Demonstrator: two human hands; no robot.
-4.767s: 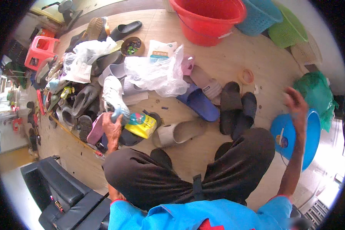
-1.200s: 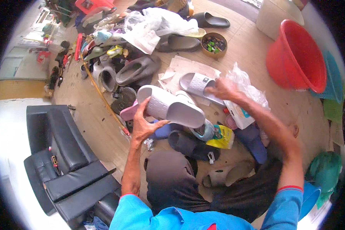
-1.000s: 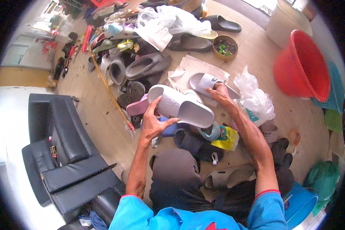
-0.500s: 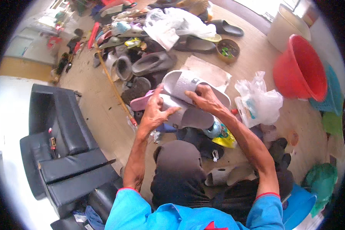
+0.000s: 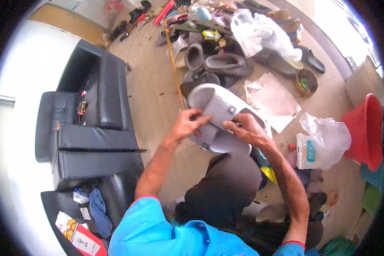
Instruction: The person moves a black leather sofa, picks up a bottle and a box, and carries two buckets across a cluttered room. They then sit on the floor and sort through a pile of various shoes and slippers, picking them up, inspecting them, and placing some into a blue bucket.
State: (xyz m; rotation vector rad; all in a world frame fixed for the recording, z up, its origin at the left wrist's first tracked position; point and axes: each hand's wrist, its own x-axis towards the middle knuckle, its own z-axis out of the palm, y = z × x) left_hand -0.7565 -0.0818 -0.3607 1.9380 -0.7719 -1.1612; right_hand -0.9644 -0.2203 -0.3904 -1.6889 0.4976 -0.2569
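Observation:
I hold a pale grey slipper (image 5: 215, 102) in front of me, above my dark-trousered knee (image 5: 226, 183). My left hand (image 5: 187, 125) grips its near left edge. My right hand (image 5: 245, 130) grips its near right side, fingers curled over the strap. A second grey slipper (image 5: 219, 143) shows just under the first, between my hands. Both hands are closed on the footwear.
A heap of shoes and slippers (image 5: 213, 64) and white plastic bags (image 5: 264, 32) lies ahead. A paper sheet (image 5: 273, 100), a small bowl (image 5: 307, 81), a white bag (image 5: 324, 143) and a red basin (image 5: 365, 128) lie to the right. A black sofa (image 5: 89, 123) stands left.
My head has swung left, bringing the sofa more into view. Both hands have drawn the grey slipper closer to my body and closed on it from each side.

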